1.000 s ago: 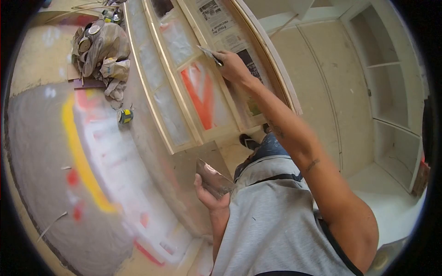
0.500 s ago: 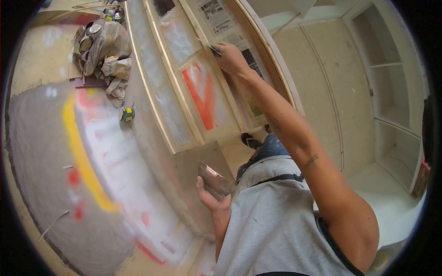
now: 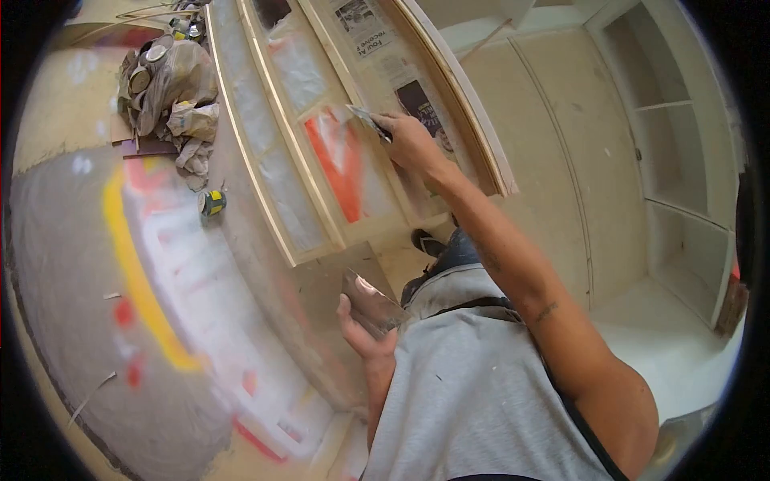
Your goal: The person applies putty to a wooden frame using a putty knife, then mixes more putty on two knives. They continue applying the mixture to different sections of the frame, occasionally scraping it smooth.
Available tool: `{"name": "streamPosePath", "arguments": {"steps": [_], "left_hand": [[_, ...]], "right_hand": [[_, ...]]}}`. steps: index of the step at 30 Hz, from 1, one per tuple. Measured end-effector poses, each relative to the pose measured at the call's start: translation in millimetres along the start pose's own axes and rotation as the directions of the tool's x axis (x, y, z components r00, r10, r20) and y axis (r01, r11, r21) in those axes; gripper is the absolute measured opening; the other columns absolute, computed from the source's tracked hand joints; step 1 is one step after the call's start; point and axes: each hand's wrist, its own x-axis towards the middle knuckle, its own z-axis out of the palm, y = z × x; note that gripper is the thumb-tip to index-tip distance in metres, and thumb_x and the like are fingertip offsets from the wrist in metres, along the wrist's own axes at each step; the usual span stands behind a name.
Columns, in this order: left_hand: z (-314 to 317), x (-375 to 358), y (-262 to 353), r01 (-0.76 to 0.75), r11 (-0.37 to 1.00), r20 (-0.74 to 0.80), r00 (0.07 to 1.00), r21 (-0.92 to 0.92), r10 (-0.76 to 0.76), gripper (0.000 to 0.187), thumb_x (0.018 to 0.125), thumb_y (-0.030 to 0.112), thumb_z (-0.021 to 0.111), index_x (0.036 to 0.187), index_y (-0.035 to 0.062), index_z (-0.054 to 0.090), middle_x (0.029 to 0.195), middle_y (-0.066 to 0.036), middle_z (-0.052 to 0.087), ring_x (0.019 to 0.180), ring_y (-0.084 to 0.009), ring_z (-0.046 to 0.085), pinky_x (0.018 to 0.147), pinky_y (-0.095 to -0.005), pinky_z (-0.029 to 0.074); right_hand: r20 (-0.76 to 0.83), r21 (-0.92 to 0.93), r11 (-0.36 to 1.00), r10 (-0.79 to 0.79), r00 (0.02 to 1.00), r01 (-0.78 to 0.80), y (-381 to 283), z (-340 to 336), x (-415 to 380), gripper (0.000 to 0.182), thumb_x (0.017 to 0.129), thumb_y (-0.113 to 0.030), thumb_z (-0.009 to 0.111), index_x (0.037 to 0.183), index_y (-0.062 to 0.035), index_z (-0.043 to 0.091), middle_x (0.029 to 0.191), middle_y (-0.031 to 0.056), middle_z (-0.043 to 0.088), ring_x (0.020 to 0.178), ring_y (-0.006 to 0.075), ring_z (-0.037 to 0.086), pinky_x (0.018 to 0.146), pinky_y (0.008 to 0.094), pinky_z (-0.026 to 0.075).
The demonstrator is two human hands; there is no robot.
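Observation:
My right hand (image 3: 413, 146) is closed around a putty knife (image 3: 370, 122). Its blade lies at a pale wooden strip (image 3: 346, 92) of a slatted frame; whether it touches is hard to tell. Close to my waist, my left hand (image 3: 362, 333) grips a flat, shiny metal plate (image 3: 374, 306) from below, thumb along its edge. Behind the strips of the frame show whitish sheets, a red-orange painted mark (image 3: 338, 168) and newspaper (image 3: 361, 26).
A dark green can with a yellow label (image 3: 212, 203) stands left of the frame, below a heap of crumpled bags and cans (image 3: 170, 84). White shelving (image 3: 678, 156) rises at the right. Sprayed paint marks the sheeting (image 3: 152, 272) on the left.
My right hand has moved with the putty knife along the strip, down toward my body. My left hand keeps the metal plate in nearly the same place. The view has shifted slightly.

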Motion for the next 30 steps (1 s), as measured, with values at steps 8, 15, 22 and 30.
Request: {"name": "streamPosePath", "arguments": {"steps": [8, 15, 22, 30], "left_hand": [[-9, -2, -4, 0.036, 0.999, 0.051, 0.998, -0.029, -0.035, 0.029, 0.096, 0.033, 0.052, 0.113, 0.0118, 0.062, 0.098, -0.002, 0.070, 0.078, -0.0150, 0.068, 0.064, -0.0320, 0.054], [-18, -3, -6, 0.072, 0.997, 0.107, 0.992, 0.001, -0.072, 0.030, 0.097, 0.034, 0.051, 0.114, 0.0114, 0.062, 0.099, -0.002, 0.070, 0.078, -0.0154, 0.068, 0.063, -0.0314, 0.054], [-17, -9, -10, 0.096, 0.994, 0.115, 0.988, 0.051, -0.101, 0.031, 0.097, 0.034, 0.050, 0.114, 0.0109, 0.061, 0.093, -0.003, 0.070, 0.072, -0.0162, 0.067, 0.062, -0.0313, 0.054], [-24, -11, -13, 0.100, 0.989, 0.114, 0.987, 0.109, -0.113, 0.033, 0.097, 0.036, 0.049, 0.113, 0.0101, 0.062, 0.092, -0.003, 0.070, 0.071, -0.0172, 0.067, 0.061, -0.0324, 0.054]], "right_hand": [[-0.005, 0.023, 1.000, 0.017, 1.000, -0.017, -7, -2, -59, 0.045, 0.078, -0.003, 0.061, 0.123, -0.0017, 0.060, 0.119, 0.0201, 0.061, 0.103, 0.0388, 0.060, 0.089, 0.0402, 0.048], [0.063, 0.017, 0.997, 0.079, 0.995, -0.080, -23, -13, -104, 0.052, 0.075, -0.001, 0.062, 0.127, -0.0021, 0.057, 0.126, 0.0185, 0.058, 0.111, 0.0373, 0.057, 0.094, 0.0390, 0.047], [0.021, 0.028, 0.998, 0.056, 0.998, -0.057, -29, -13, -144, 0.049, 0.075, -0.001, 0.063, 0.124, 0.0001, 0.058, 0.122, 0.0200, 0.060, 0.111, 0.0373, 0.057, 0.093, 0.0409, 0.048], [0.035, 0.038, 0.995, 0.093, 0.995, -0.094, -42, -23, -184, 0.047, 0.076, 0.001, 0.062, 0.122, -0.0001, 0.059, 0.122, 0.0200, 0.060, 0.108, 0.0380, 0.059, 0.091, 0.0417, 0.049]]}}
